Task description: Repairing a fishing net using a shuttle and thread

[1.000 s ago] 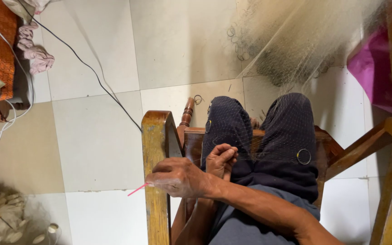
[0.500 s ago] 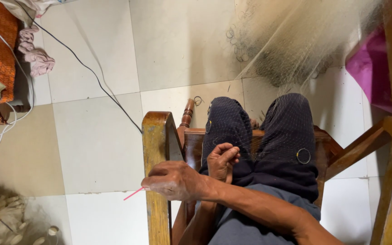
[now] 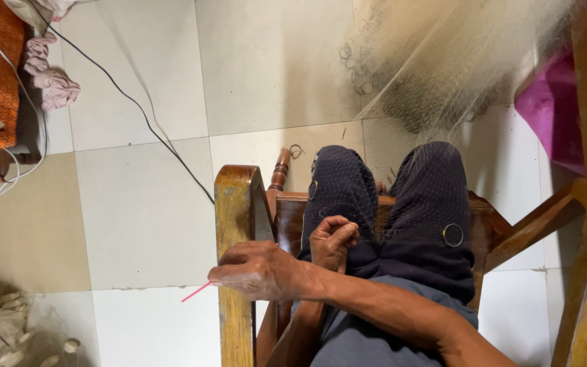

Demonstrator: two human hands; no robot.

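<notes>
Over the wooden chair arm (image 3: 236,204), one thin pink needle (image 3: 196,292) sticks out from the right hand (image 3: 259,272), its length slanting down and to the left (the tip over pale floor tiles (image 3: 144,211)). That hand pinches it; the left hand (image 3: 333,239), just behind, is curled closed on fine fishing net (image 3: 436,75) draped across two knees (image 3: 388,197).

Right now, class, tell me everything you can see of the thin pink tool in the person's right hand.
The pink tool is a slim, straight, pointed sliver, plastic by its look, perhaps a netting needle. Only its tip shows, slanting down to the left over the pale floor tile. The rest is hidden inside the right hand, closed around it beside the wooden chair arm. Fine pale netting drapes over the knees nearby; whether it touches the tool cannot be told.
</notes>
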